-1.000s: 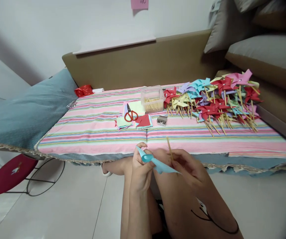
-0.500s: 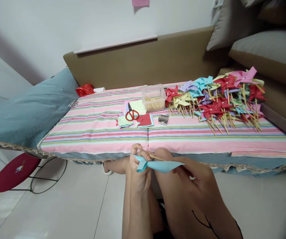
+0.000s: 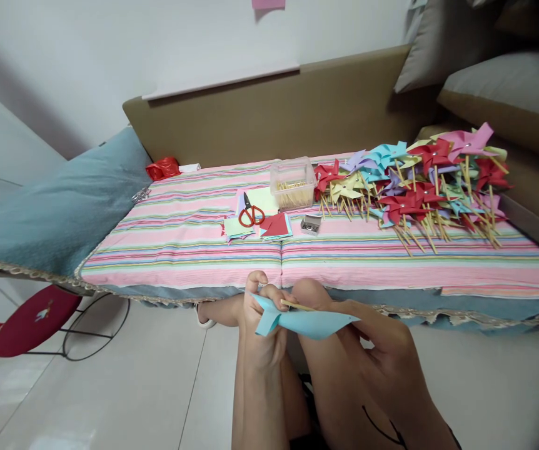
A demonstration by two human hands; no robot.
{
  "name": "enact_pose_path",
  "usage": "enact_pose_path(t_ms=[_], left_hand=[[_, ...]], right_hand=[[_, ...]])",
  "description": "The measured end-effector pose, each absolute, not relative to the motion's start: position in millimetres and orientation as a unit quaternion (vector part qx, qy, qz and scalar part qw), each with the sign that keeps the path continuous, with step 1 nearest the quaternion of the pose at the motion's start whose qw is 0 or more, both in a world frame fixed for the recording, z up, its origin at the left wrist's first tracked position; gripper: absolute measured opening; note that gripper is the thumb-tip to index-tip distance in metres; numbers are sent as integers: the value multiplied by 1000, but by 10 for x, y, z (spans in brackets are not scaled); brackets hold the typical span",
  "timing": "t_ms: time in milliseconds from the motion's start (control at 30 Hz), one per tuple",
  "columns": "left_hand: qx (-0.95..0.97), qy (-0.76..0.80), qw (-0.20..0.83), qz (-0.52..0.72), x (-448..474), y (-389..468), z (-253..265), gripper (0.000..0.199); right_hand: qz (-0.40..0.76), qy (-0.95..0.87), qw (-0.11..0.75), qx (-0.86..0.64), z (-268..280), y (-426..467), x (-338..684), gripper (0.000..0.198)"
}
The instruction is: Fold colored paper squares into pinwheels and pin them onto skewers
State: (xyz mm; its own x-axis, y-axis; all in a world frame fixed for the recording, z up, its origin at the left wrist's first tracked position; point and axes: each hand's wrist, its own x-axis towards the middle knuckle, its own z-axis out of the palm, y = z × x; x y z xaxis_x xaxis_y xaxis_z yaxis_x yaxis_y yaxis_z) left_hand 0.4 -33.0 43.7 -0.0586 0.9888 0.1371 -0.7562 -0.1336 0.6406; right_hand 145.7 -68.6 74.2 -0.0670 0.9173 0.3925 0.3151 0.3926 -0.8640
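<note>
A light blue paper pinwheel [image 3: 316,323], partly folded, is held over my lap between both hands. My left hand [image 3: 262,322] pinches its left end, with one finger curled up above. My right hand [image 3: 382,350] is closed at its right end, the fingertips partly hidden behind the paper. A thin wooden stick [image 3: 297,305] runs along the paper's upper edge between the hands; which hand grips it I cannot tell. Beyond them lie red-handled scissors [image 3: 251,215], stacked paper pieces [image 3: 276,226] and a small box of metal pins [image 3: 311,224].
On the striped cover [image 3: 180,250] stands a clear plastic box [image 3: 294,182] of wooden sticks. A heap of finished pinwheels [image 3: 410,187] fills the right side. A red plastic bag [image 3: 163,168] lies back left; a red stool [image 3: 39,320] stands on the floor.
The blue paper has tilted and turned, showing more of its broad face. Both hands keep their grip and have shifted only slightly. The view has moved a little.
</note>
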Motion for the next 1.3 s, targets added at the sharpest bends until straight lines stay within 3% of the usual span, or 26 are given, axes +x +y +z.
enact_pose_path(t_ms=[233, 1300], left_hand=[[286, 216, 625, 694, 23, -320, 473, 45], [277, 215, 630, 694, 56, -349, 474, 47]], right_hand=[[259, -652, 522, -486, 855, -690, 1391, 18], [308, -590, 575, -476, 779, -701, 1381, 15]])
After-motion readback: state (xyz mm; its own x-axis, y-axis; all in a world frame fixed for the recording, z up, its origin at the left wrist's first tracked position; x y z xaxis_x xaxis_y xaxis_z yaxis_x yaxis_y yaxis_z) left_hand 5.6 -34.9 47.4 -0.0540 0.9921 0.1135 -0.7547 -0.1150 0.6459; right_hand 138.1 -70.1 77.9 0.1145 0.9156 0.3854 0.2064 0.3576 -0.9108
